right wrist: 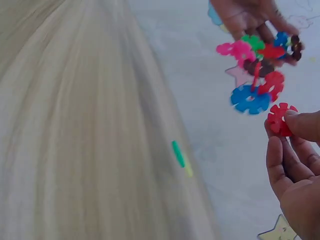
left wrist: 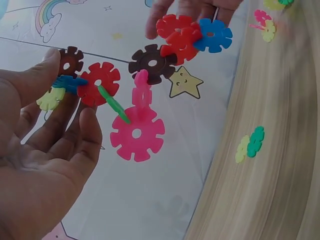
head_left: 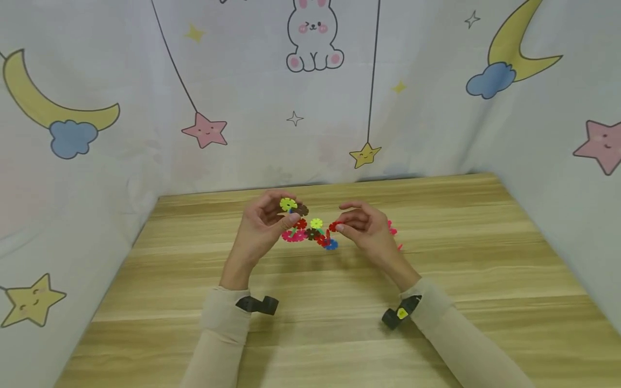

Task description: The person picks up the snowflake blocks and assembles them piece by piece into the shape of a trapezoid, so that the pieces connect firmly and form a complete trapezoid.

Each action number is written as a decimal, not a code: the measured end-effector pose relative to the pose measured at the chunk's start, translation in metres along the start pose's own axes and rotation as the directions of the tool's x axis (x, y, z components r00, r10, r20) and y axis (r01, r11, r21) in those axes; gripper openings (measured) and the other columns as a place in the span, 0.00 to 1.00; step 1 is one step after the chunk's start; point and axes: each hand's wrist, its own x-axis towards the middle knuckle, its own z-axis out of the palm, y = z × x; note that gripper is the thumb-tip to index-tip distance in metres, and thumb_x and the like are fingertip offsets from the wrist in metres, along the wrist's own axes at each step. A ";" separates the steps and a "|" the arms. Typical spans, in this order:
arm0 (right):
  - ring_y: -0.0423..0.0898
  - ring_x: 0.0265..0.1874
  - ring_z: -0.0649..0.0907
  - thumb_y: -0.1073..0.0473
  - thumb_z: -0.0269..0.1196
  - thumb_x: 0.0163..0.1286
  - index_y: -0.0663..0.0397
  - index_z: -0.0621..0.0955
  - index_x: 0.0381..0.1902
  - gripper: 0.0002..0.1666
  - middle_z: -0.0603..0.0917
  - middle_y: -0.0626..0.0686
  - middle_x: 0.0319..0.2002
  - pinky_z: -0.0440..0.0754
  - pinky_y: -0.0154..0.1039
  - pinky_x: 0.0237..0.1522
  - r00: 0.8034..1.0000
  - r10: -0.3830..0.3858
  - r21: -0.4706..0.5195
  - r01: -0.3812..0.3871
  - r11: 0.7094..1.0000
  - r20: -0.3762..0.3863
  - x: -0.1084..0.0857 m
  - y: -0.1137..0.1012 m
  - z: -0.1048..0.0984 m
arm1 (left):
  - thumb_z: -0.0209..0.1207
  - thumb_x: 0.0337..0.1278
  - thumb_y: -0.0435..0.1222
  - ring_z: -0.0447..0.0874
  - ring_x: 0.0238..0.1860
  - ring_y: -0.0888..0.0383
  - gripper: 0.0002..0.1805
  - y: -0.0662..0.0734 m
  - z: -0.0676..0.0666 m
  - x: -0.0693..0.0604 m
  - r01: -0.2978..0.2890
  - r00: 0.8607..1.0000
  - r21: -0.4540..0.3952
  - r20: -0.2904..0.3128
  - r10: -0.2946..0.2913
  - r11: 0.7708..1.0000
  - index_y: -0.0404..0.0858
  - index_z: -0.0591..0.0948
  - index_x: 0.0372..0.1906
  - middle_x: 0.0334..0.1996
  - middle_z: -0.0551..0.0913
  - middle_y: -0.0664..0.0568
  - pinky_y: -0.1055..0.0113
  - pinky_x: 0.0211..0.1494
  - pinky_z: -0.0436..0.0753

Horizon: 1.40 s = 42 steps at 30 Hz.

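left hand (head_left: pixel 262 225): loosely curled, pinching a chain of joined discs (head_left: pixel 313 235), pretty much mid-frame in head view | right hand (head_left: pixel 370 230): thumb and fingertip nipping a red disc (right wrist: pixel 278 120), just beside the chain's right end in head view

Just behind the left hand (head_left: pixel 261 229), a pale beige left sleeve (head_left: pixel 215 358) ends in a broad, slightly creased left cuff (head_left: pixel 224 310) — a black left strap (head_left: pixel 249 304) beside it bears a small blocky camera (head_left: pixel 269 305) on the thumb side. Behind the right hand (head_left: pixel 372 233), the right sleeve (head_left: pixel 468 337) is beige too, its black right strap (head_left: pixel 414 303) marked with a yellow patch (head_left: pixel 402 313).
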 end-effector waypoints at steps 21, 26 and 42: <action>0.37 0.37 0.93 0.72 0.72 0.69 0.63 0.78 0.59 0.23 0.91 0.52 0.40 0.91 0.33 0.42 0.998 -0.069 -0.013 0.069 0.998 -0.003 -0.007 -0.038 0.007 | 0.69 0.69 0.29 0.90 0.51 0.59 0.19 -0.002 0.017 0.002 -0.007 0.994 0.044 0.107 0.003 0.999 0.34 0.82 0.61 0.55 0.89 0.40 0.64 0.58 0.90; 0.37 0.37 0.92 0.72 0.72 0.69 0.63 0.78 0.60 0.24 0.90 0.55 0.39 0.91 0.33 0.41 0.995 -0.096 -0.028 0.096 0.995 -0.001 -0.007 -0.038 0.007 | 0.69 0.68 0.28 0.90 0.52 0.59 0.19 -0.001 0.021 0.003 -0.020 0.993 0.067 0.120 0.011 0.998 0.34 0.82 0.60 0.55 0.89 0.40 0.59 0.59 0.90; 0.38 0.26 0.81 0.82 0.68 0.65 0.65 0.80 0.55 0.22 0.79 0.56 0.27 0.83 0.29 0.32 0.981 -0.191 -0.159 0.183 0.970 -0.039 -0.010 -0.051 0.006 | 0.74 0.63 0.31 0.86 0.41 0.58 0.16 0.002 0.050 0.000 -0.016 0.996 0.082 0.089 0.009 0.996 0.41 0.86 0.54 0.50 0.91 0.46 0.66 0.49 0.88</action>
